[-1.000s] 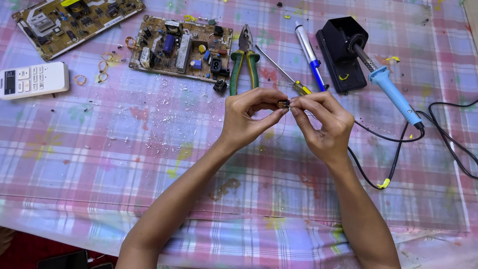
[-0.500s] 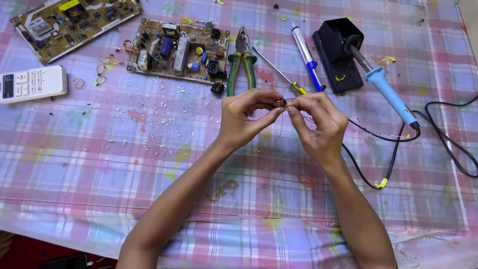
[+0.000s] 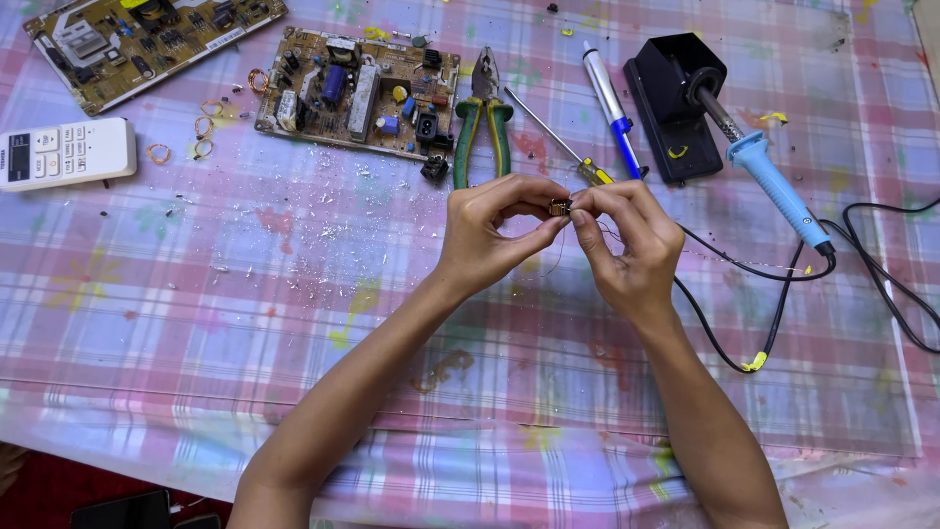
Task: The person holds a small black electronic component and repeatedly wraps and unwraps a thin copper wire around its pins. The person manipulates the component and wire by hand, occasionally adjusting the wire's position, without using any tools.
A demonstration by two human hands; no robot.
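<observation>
both hands meet over the middle of the checked tablecloth [image 3: 176, 323]. the left hand [image 3: 490, 240] and the right hand [image 3: 627, 245] each pinch narrow on one small dark electronic part [image 3: 559, 207], held between their fingertips above the cloth, with a fine wire trailing below it.

at 12 o'clock from the part lie green-handled pliers [image 3: 482, 127]; at 11 o'clock a brown circuit board [image 3: 357, 93] with a loose black component [image 3: 434, 168] just beside its lower edge. a second circuit board [image 3: 147, 39] sits at 10 o'clock, a white remote control [image 3: 64, 154] at 9 o'clock. at 1 o'clock lie a thin screwdriver [image 3: 558, 142] and a blue-and-white pen-shaped tool [image 3: 609, 103]. the only holder is a black stand [image 3: 666, 108] at 2 o'clock, which carries the tip of a blue soldering iron [image 3: 774, 186].

against a second ago, the hands keep the same pinch; everything on the cloth sits slightly lower in view.
</observation>
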